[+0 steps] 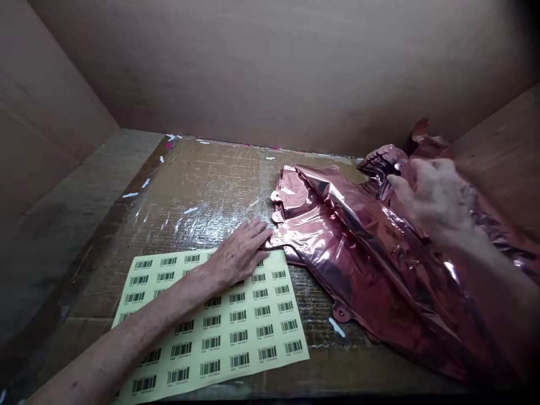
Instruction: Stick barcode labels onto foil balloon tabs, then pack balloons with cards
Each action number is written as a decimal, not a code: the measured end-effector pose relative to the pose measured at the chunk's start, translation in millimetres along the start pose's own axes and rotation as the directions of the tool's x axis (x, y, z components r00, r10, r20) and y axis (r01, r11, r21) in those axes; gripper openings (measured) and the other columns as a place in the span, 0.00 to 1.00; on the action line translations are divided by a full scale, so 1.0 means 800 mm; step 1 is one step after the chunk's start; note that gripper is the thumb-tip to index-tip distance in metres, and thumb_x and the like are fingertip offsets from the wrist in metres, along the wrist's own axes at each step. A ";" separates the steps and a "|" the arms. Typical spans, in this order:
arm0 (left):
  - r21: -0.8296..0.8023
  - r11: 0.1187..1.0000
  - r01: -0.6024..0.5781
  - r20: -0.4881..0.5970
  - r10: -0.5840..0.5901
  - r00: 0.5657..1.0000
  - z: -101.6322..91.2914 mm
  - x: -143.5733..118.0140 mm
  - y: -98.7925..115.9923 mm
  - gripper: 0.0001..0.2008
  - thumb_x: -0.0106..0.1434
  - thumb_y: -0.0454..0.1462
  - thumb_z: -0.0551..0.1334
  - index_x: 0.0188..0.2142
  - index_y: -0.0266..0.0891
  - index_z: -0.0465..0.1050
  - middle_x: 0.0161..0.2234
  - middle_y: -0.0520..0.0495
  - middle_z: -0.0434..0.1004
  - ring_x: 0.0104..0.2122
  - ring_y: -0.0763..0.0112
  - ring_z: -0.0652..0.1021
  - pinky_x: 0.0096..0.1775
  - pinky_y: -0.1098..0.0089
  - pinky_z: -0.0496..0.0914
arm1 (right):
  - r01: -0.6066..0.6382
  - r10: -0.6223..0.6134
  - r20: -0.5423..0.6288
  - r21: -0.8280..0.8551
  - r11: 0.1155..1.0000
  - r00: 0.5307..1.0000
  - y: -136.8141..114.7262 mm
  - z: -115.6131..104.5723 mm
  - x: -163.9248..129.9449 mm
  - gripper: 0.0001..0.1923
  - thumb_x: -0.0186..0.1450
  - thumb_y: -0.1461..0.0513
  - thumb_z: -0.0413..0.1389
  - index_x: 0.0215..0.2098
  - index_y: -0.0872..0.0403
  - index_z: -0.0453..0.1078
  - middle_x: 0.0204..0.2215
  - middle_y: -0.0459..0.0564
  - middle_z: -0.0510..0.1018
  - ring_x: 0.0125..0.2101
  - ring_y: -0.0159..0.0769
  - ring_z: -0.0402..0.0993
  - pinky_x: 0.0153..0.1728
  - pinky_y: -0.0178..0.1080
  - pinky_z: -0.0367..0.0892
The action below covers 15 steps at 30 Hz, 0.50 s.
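Shiny rose-pink foil balloons, flat and creased, lie in a stack across the right half of the work surface. My left hand rests at the stack's left corner, thumb and fingers closed on a foil tab there. Beneath that hand and forearm is a pale yellow sheet of barcode stickers. My right hand is over the far right part of the foil, beside a crumpled bunch of it. Motion smears its curled-looking fingers, so its grip is unclear.
Brown cardboard under clear tape covers the work surface. Tall board walls enclose the back, the left and the right. Small white scraps lie scattered about, several along the left and back edges.
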<state>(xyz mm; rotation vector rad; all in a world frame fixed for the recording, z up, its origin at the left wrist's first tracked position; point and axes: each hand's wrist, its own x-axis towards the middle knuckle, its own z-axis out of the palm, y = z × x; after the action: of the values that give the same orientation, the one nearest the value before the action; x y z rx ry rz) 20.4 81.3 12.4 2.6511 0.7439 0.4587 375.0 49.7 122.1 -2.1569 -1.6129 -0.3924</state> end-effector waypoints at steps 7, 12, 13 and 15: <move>-0.021 1.000 -0.020 -0.105 0.017 0.994 0.013 -0.004 -0.003 0.17 0.73 0.37 0.53 0.59 0.33 0.63 0.59 0.36 0.69 0.62 0.54 0.67 0.64 0.47 0.62 | 0.532 -0.627 0.160 0.397 0.748 0.762 -0.135 0.060 -0.175 0.09 0.72 0.64 0.52 0.41 0.54 0.76 0.33 0.50 0.77 0.29 0.30 0.72 0.29 0.33 0.66; 0.004 1.000 -0.016 -0.148 0.016 0.989 0.019 -0.001 -0.005 0.15 0.74 0.37 0.52 0.56 0.33 0.65 0.56 0.36 0.72 0.60 0.54 0.69 0.61 0.48 0.65 | 0.530 -0.586 0.099 0.327 0.783 0.804 -0.136 0.084 -0.194 0.09 0.71 0.63 0.54 0.41 0.55 0.77 0.33 0.50 0.78 0.31 0.32 0.74 0.32 0.33 0.66; 0.024 1.000 -0.016 -0.160 0.019 0.987 0.021 -0.001 -0.005 0.15 0.74 0.37 0.51 0.56 0.32 0.65 0.55 0.35 0.72 0.59 0.54 0.70 0.61 0.48 0.66 | 0.529 -0.583 0.097 0.321 0.786 0.807 -0.135 0.085 -0.193 0.09 0.71 0.63 0.54 0.42 0.55 0.77 0.33 0.49 0.78 0.31 0.32 0.75 0.32 0.33 0.65; 0.076 0.997 -0.022 -0.179 0.036 0.983 0.024 -0.001 -0.005 0.15 0.74 0.36 0.50 0.56 0.30 0.65 0.53 0.35 0.73 0.59 0.53 0.70 0.60 0.48 0.67 | 0.523 -0.573 0.098 0.309 0.795 0.813 -0.136 0.086 -0.190 0.09 0.72 0.63 0.53 0.41 0.55 0.77 0.33 0.49 0.78 0.30 0.32 0.74 0.32 0.33 0.64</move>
<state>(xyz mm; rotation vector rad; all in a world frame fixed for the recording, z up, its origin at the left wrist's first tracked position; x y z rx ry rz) 25.6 79.8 -6.1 2.7177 0.7897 0.6997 225.7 -18.0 9.8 -1.5249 -2.2582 -0.1192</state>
